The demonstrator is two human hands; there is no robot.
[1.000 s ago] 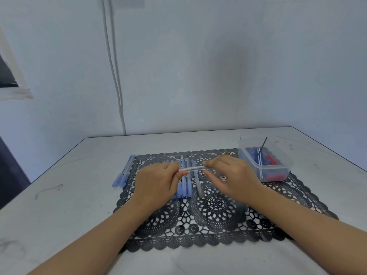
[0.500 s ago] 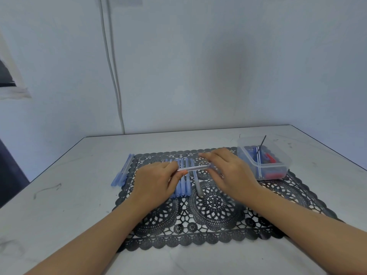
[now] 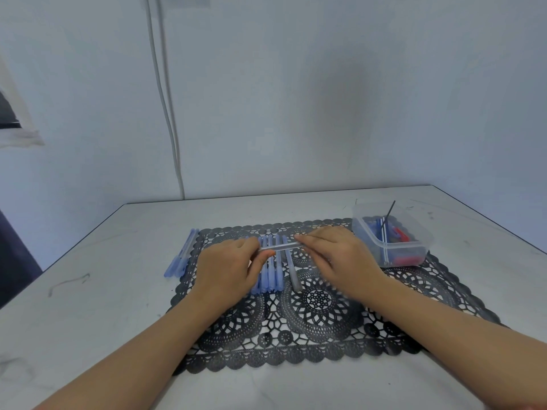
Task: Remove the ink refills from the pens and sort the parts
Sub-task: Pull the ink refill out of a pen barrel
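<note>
I hold one clear pen (image 3: 281,247) between my two hands, just above the lace mat (image 3: 319,327) and toward its far edge. The long axis of the pen runs left to right, almost parallel to the far edge of the tabletop (image 3: 118,291). My left hand (image 3: 228,269) pinches the left end, with the thumb and the curled fingers (image 3: 266,255) closed on it. My right hand (image 3: 343,258) takes the right end with its fingers (image 3: 306,240) pressed together there. I cannot tell which of them carry the grip, because the back of the hand hides them.

Each hand is on one end, so neither is nearer. I judge that the next move is a pull apart along this same axis, or a twist at one end. The pull should go straight sideways, otherwise the thin refill may bend.

Under the clear pen lies a row of blue pens (image 3: 269,273), their long axes crossing it, and a grey pen (image 3: 293,273) just beside them on the right. A small bunch of blue pens (image 3: 183,254) lies at the left edge of the mat. The plastic box (image 3: 373,247) with parts stands on the far right corner of the mat, nearer to my right hand.
</note>
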